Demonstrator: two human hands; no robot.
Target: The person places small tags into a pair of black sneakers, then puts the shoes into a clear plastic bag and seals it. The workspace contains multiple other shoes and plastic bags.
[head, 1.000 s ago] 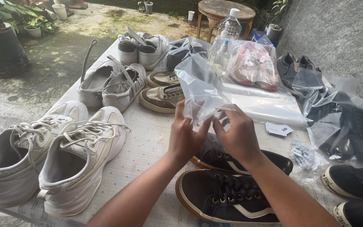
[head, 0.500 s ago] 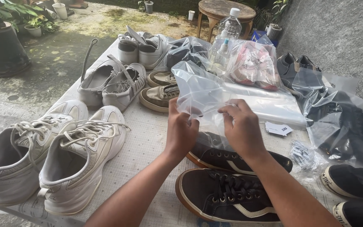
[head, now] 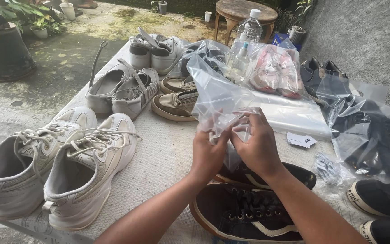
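A clear plastic bag [head: 217, 92] stands up above the table, and both hands pinch its lower edge. My left hand [head: 207, 149] grips the edge from the left. My right hand [head: 259, 147] grips it from the right, fingers curled into the plastic. Right below the hands lies a pair of dark low sneakers with white stripes [head: 244, 212].
On the cloth-covered table [head: 168, 158] are white sneakers [head: 64, 158], grey ones [head: 123, 88], tan ones [head: 177, 101], bagged pink shoes [head: 274, 70], bagged black shoes [head: 369, 135], a stack of flat bags [head: 299, 117], a water bottle [head: 247, 38] and a small card [head: 301, 140].
Both hands stayed at the bag's lower edge and shifted slightly. The bag has been worked between the fingers and now stands a little more upright.
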